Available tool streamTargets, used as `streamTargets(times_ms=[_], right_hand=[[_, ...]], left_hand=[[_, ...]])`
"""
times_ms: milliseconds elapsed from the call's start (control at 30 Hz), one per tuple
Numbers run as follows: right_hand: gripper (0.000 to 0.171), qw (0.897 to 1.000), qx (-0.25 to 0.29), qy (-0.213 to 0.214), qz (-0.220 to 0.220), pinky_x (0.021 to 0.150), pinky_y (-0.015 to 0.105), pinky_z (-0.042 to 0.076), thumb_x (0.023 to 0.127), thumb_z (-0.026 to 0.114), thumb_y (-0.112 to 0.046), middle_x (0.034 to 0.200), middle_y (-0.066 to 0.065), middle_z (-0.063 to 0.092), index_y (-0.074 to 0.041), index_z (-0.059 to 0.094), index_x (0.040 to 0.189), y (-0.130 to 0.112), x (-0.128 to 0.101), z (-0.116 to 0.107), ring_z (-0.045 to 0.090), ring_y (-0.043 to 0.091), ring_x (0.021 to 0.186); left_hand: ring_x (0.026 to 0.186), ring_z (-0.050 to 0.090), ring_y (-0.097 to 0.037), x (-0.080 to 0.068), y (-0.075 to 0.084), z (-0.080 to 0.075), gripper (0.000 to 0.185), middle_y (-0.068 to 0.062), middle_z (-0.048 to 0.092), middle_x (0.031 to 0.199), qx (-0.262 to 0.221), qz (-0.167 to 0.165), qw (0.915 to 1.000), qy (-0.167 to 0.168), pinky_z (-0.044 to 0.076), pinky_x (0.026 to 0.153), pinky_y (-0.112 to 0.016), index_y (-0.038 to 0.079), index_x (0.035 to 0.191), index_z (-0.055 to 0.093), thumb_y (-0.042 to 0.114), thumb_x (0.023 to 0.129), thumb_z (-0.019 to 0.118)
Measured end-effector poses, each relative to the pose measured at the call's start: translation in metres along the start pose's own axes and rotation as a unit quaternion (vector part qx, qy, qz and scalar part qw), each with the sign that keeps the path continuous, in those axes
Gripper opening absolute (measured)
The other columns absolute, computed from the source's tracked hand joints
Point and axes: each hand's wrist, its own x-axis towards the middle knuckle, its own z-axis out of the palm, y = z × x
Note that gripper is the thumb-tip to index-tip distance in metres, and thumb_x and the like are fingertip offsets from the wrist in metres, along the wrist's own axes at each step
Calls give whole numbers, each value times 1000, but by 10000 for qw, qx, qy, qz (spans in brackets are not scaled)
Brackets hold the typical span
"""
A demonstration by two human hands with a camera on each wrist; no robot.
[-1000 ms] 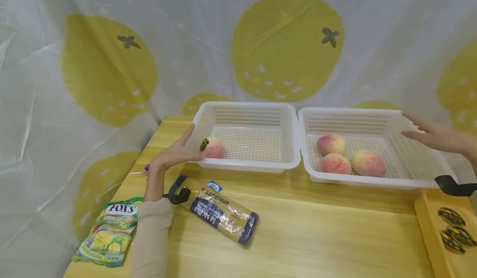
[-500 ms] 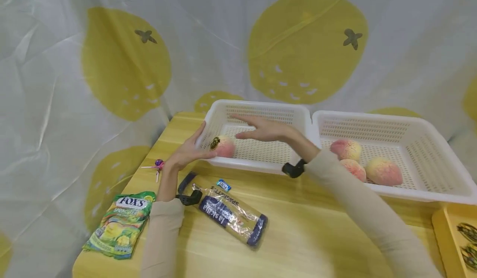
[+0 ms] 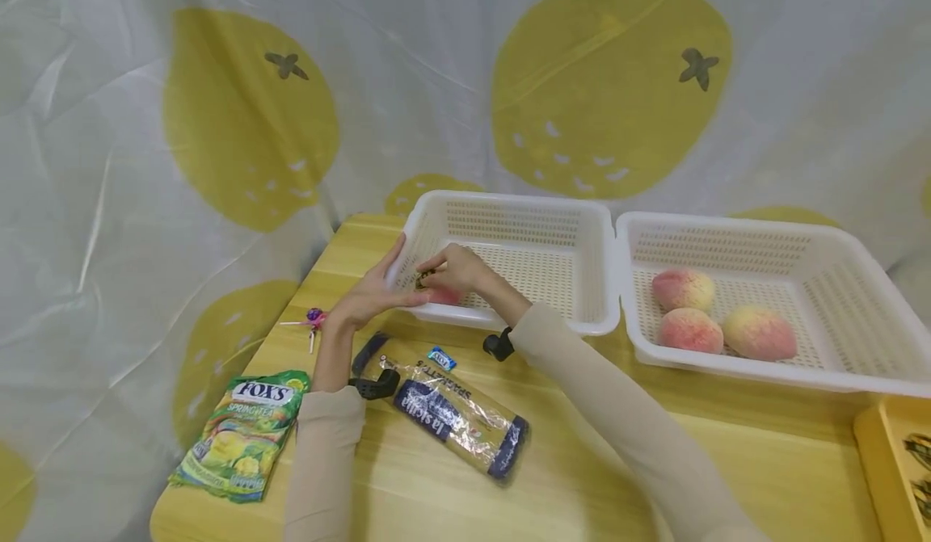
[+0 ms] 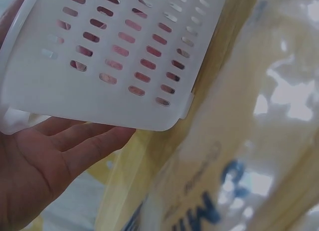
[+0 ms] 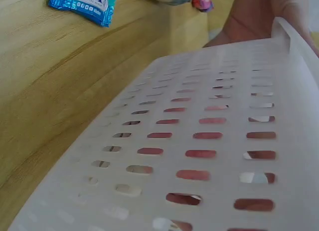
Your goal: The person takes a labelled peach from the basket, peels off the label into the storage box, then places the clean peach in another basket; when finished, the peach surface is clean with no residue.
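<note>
A candy bag (image 3: pixel 236 434) is lying at the table's (image 3: pixel 655 477) front left corner, and a lollipop (image 3: pixel 313 318) is lying near the left edge. The left hand (image 3: pixel 371 296) is resting against the outside of the left basket (image 3: pixel 575 227), at its front left corner. Its fingers are lying straight and close together along the white wall, as the left wrist view (image 4: pixel 55 156) shows. Just inside that same corner, a peach (image 3: pixel 445 296) is sitting on the basket floor. The right hand (image 3: pixel 454 271) is reaching over the wall and coming down on top of the peach, with its fingers curling around it. The peach is right under those fingers, so the right hand is the nearer one, with only the thin wall between the peach and the left hand. It is round, so it has no long side. A spaghetti pack (image 3: pixel 454 419) is lying on the table in front of the basket, beside a small blue candy (image 3: pixel 440 358). In the right basket (image 3: pixel 836 251), three more peaches (image 3: pixel 687 330) are sitting near the middle.
</note>
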Motion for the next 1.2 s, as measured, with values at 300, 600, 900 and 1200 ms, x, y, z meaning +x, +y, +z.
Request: streamTargets(times_ms=[300, 600, 900, 1200], right_hand=[[44, 9988, 300, -59, 386, 75, 26, 48, 95, 75, -21, 136, 19, 67, -12, 68, 138, 6, -16, -18, 60, 15, 84], [45, 9989, 329, -91, 327, 67, 26, 42, 99, 71, -22, 147, 21, 59, -11, 64, 141, 19, -22, -27, 29, 7, 57], [49, 9888, 1474, 195, 107, 89, 36, 60, 102, 66, -27, 136, 15, 67, -18, 57, 150, 17, -80, -76, 67, 19, 108], [47, 9883, 1301, 737, -293, 101, 34, 55, 99, 71, -31, 142, -5, 66, -34, 61, 145, 10, -217, -98, 65, 14, 127]], left_hand=[[155, 26, -46, 3, 4, -2, 117, -19, 15, 173, -28, 61, 9999, -117, 32, 122, -61, 33, 167, -4, 8, 88, 79], [153, 30, -47, 11, 1, -2, 117, -19, 16, 173, 83, 83, 9998, -169, 33, 121, -61, 33, 167, -3, 7, 88, 79], [148, 39, -41, 16, 1, -2, 120, -16, 14, 174, 214, 4, 9998, -21, 31, 123, -54, 32, 167, -1, 11, 84, 84], [146, 40, -41, 10, -5, -21, 118, -18, 16, 173, 333, -171, 9993, -17, 29, 123, -55, 38, 166, -2, 12, 87, 82]])
